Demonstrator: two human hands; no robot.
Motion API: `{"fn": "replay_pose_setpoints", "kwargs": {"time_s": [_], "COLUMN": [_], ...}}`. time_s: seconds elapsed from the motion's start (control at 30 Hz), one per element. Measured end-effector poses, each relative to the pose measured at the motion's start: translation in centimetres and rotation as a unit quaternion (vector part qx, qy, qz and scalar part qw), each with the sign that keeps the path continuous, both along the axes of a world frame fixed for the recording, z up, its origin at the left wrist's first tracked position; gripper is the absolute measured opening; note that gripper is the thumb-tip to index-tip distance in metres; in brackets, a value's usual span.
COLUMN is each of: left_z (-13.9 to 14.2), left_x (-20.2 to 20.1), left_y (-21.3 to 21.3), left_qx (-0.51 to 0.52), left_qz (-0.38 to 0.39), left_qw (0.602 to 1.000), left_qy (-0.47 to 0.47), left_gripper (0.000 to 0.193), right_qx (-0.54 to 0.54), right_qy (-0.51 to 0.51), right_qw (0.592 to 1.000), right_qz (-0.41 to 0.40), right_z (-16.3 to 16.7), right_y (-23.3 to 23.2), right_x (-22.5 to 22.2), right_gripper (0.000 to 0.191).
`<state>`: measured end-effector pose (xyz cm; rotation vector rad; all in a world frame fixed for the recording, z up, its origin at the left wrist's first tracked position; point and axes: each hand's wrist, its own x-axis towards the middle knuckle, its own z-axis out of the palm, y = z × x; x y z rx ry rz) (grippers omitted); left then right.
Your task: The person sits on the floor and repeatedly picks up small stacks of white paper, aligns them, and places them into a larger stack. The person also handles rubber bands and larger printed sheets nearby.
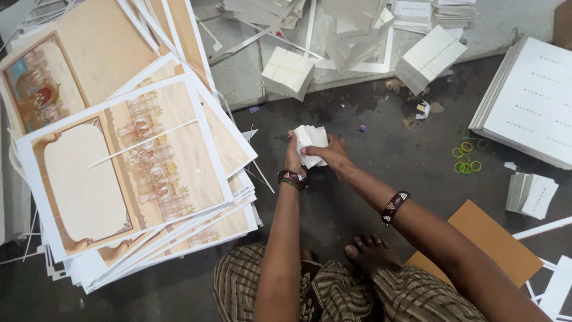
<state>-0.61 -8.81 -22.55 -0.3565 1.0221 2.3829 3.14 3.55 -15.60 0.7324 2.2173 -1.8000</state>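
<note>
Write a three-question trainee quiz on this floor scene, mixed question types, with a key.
1. True or false: both the left hand and the right hand grip the small stack of white cards.
2. What colours are the rubber bands lying on the dark floor?
A. red and blue
B. green and yellow
C. black only
3. Fill in: the big pile of printed sheets lies on the person's ___ side.

Key
1. True
2. B
3. Left
</note>
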Motion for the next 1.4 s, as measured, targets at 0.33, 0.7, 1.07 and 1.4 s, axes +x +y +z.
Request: {"fn": "replay_pose_setpoints", "kwargs": {"time_s": [0.33,0.7,1.07,1.4], "left_z": [0.0,-1.9,-1.2,-1.0], "left_x": [0.3,4.5,13.3,14.0], "left_y": [0.2,-0.1,-2.4,5.1], "left_qx": [-0.014,0.031,-0.267,-0.429], "left_qz": [0.004,0.093,0.016,-0.036], "left_qw": [0.999,0.995,0.959,0.825], "left_qy": [-0.037,0.035,0.091,0.366], "left_gripper": [0.073,0.071,0.079,0.069], "right_qx": [-0.105,0.041,0.494,0.491], "right_qy": [-0.052,0.054,0.067,0.184], "right_qw": [0.993,0.989,0.755,0.732], "right_qz": [0.026,0.134,0.425,0.434], "right_z": [3.7,2.9,4.1,0.3], "right_y": [0.7,0.1,8.0,8.4], "right_x": [-1.1,-0.3,11.5,11.7], "right_gripper": [0.062,0.066,0.125,0.12]}}
